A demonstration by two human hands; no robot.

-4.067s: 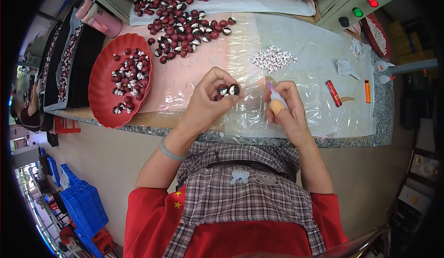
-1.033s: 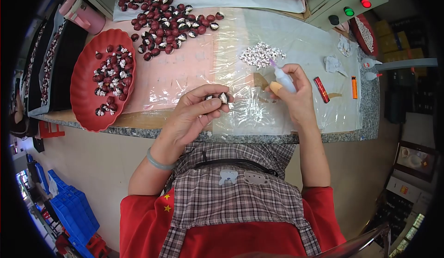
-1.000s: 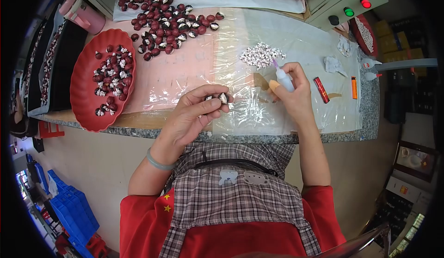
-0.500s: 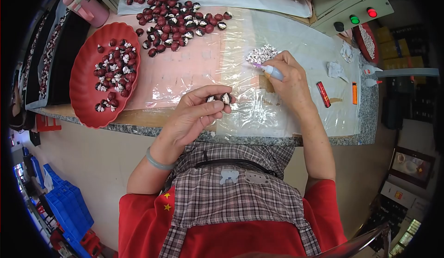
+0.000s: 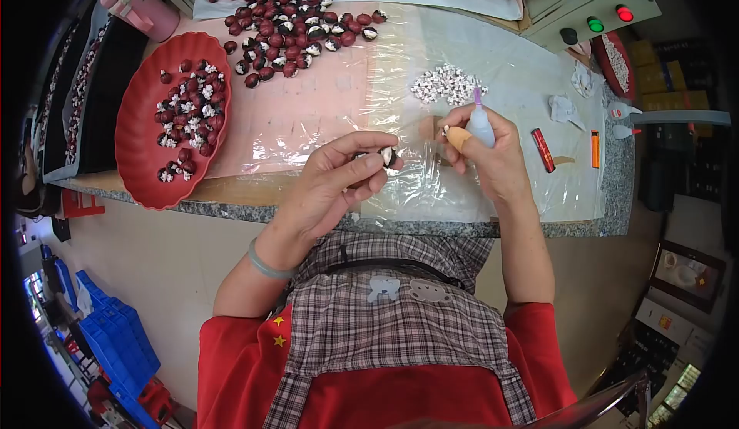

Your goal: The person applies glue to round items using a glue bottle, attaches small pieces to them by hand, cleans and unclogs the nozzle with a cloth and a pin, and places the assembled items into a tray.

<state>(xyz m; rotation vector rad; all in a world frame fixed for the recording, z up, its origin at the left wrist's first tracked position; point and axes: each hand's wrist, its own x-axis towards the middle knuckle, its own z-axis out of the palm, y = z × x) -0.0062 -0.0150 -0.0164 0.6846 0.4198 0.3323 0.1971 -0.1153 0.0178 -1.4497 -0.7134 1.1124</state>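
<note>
My left hand (image 5: 350, 169) is closed around small dark balls; the one at the fingertips (image 5: 388, 156) shows a white patch facing up. Others in the palm are mostly hidden by my fingers. In my right hand (image 5: 493, 148) a translucent squeeze bottle (image 5: 482, 126) stands upright with its purple nozzle upward. A tan cover sits on the thumb, and thumb and forefinger pinch a tiny white piece (image 5: 445, 130). Just beyond this hand lies a pile of small white pieces (image 5: 446, 85) on the plastic-covered table (image 5: 385, 198).
At left stands a red scalloped tray (image 5: 127, 129) holding red balls with white clusters. Many dark red and black balls (image 5: 289, 29) spread over the back. A pink mug (image 5: 142, 10), red lighter (image 5: 543, 150), orange lighter (image 5: 595, 150) and crumpled tissue (image 5: 566, 110) surround the work area.
My right hand has pulled back from the white pile with a tiny piece, and the bottle has swung from pointing left to upright. My left hand has shifted slightly right.
</note>
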